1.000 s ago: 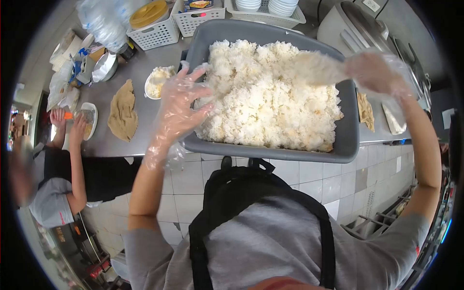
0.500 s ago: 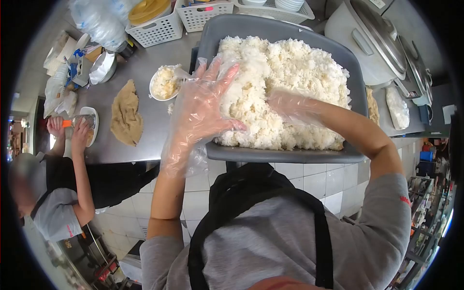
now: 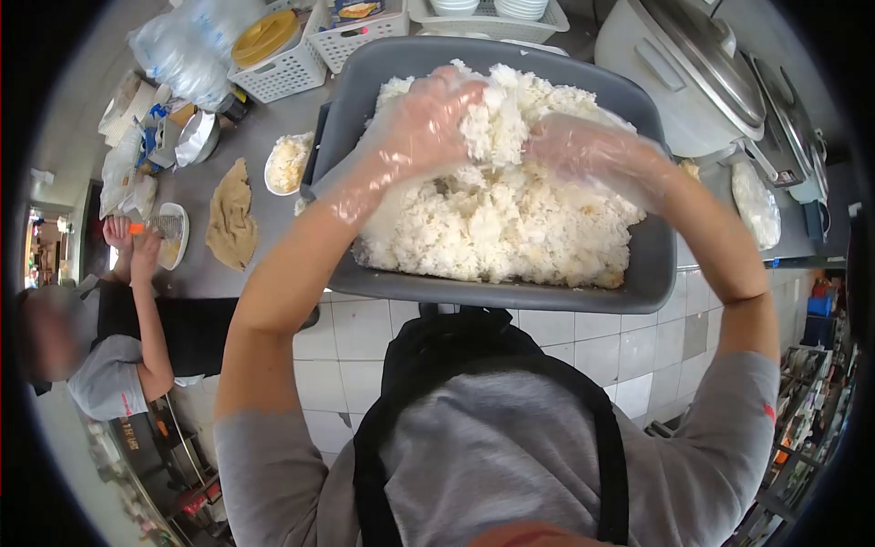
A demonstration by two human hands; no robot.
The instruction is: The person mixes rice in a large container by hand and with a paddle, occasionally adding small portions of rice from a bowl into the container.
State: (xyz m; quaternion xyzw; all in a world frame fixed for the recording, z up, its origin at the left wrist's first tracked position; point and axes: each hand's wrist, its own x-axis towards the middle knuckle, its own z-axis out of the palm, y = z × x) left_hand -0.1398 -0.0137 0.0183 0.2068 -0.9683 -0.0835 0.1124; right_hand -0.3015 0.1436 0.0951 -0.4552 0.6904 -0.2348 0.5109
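Observation:
A large grey tub (image 3: 510, 296) holds a thick bed of cooked white rice (image 3: 510, 242). Clear plastic gloves cover both of my hands. At the tub's far left part, my left hand (image 3: 428, 123) has its fingers curled round a clump of rice (image 3: 497, 128). From the other side my right hand (image 3: 588, 150) presses on the same clump, its fingertips partly hidden in the rice. The clump stands above the rest of the bed, between the two hands.
A white bowl of rice (image 3: 288, 164) and a brown cloth (image 3: 231, 217) lie left of the tub. White baskets (image 3: 283, 73) line the back. Large cookers (image 3: 679, 91) stand at right. A co-worker's hands (image 3: 137, 244) hold an orange-handled grater (image 3: 169, 223) over a white dish.
My left hand has gone from spread open at the tub's left side to gripping rice farther back. My right hand has moved back and lifted rice. The tub has shifted slightly left in view.

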